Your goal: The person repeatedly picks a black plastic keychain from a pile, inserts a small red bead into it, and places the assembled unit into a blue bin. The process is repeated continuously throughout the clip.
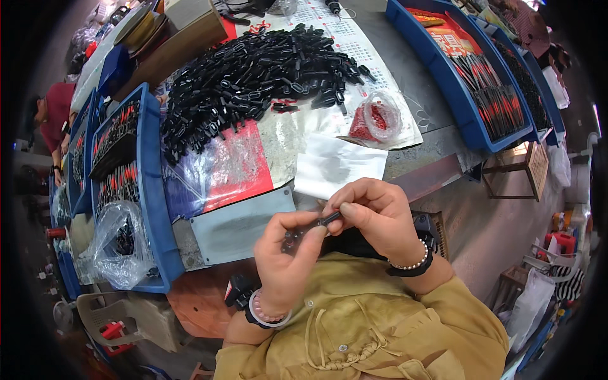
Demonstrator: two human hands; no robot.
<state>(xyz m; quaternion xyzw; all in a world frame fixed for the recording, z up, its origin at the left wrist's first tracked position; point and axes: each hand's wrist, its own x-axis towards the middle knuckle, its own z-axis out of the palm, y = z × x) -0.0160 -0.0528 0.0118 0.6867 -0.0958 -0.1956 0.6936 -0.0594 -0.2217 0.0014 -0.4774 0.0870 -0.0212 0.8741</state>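
Close to my body, both hands meet on a small dark stick-shaped part (330, 218). One end of it sits between the thumb and forefinger of my left hand (285, 256). My right hand (378, 218) pinches the other end. Several more little dark pieces (291, 239) are tucked in the curled fingers of my left hand; their kind is too small to tell. Just beyond my hands lies a white paper sheet (341, 166). Farther off, a large heap of black plastic parts (253, 79), some with oval loops, spreads over printed paper.
A clear plastic bag of small red pieces (378, 120) rests right of the heap. Blue bins (154, 190) with black and red-tipped pieces stand at the left, and another blue bin (437, 69) at the right. A grey plate (240, 225) lies at the table's front edge.
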